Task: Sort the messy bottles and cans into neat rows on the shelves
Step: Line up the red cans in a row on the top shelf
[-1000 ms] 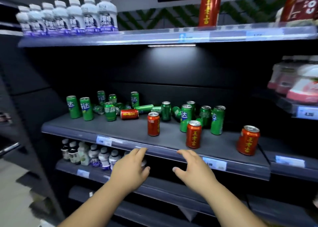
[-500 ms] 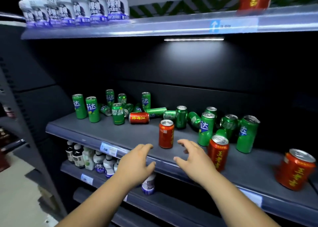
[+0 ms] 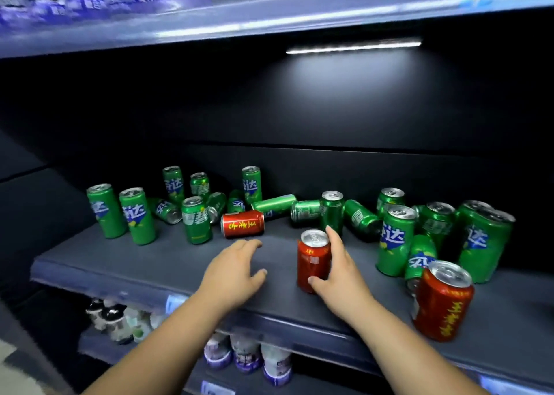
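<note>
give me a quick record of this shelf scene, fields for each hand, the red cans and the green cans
left hand: open, above the shelf, holds nothing
right hand: grips upright red can, thumb in front, fingers along its side
lying red can: on its side, beyond left hand, untouched
front red can: upright, at right
green cans: scattered, some upright, some toppled

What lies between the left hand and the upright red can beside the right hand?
In the head view, only bare grey shelf lies between the left hand and the upright red can.
</note>
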Available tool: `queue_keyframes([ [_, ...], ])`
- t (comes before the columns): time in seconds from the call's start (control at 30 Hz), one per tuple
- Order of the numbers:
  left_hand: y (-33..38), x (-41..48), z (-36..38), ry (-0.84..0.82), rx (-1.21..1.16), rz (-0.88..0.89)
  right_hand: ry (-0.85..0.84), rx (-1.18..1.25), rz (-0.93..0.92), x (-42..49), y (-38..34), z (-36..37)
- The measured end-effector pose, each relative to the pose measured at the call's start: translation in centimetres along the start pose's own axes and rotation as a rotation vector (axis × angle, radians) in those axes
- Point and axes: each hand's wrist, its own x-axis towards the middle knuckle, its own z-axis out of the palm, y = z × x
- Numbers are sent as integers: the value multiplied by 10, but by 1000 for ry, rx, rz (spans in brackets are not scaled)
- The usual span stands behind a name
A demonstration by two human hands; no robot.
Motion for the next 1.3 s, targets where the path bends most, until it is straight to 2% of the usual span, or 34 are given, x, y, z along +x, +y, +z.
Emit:
queue_keyframes([
  [0.17, -44, 65, 8, 17, 85, 119, 135, 58, 120, 10, -7, 37],
  [0.27, -65, 100, 14, 62, 155, 137, 211, 30, 159, 16, -15, 54],
  [0.37, -81, 124, 22, 2, 243, 133, 294, -34, 211, 19, -19, 64],
  [0.43, -88, 132, 24, 23, 297, 151, 328, -65, 239, 19, -19, 66],
  [0.53, -89, 137, 24, 91, 305, 181, 302, -22, 249, 17, -20, 64],
  [0.63, -94, 140, 28, -20, 259, 150, 259, -61, 271, 14, -25, 67],
  [0.7, -95, 138, 28, -113, 145, 121, 292, -105, 279, 13, -28, 69],
  [0.77, -94, 134, 26, -186, -71, 56, 324, -141, 306, 12, -32, 73],
  [0.9, -84, 109, 24, -273, -567, -71, 333, -137, 274, 3, -33, 87],
  [0.97, -73, 92, 26, -391, -940, -129, 336, -109, 276, 1, -31, 88],
  [1.03, -64, 78, 30, -466, -1174, -166, 360, -70, 285, 1, -31, 87],
  [1.1, -60, 67, 36, -449, -1235, -130, 376, -39, 286, 2, -32, 87],
  [1.17, -61, 58, 39, -404, -1196, -51, 372, -35, 292, 2, -32, 87],
  [1.3, -73, 46, 44, -432, -1104, 42, 352, -75, 262, -1, -29, 88],
])
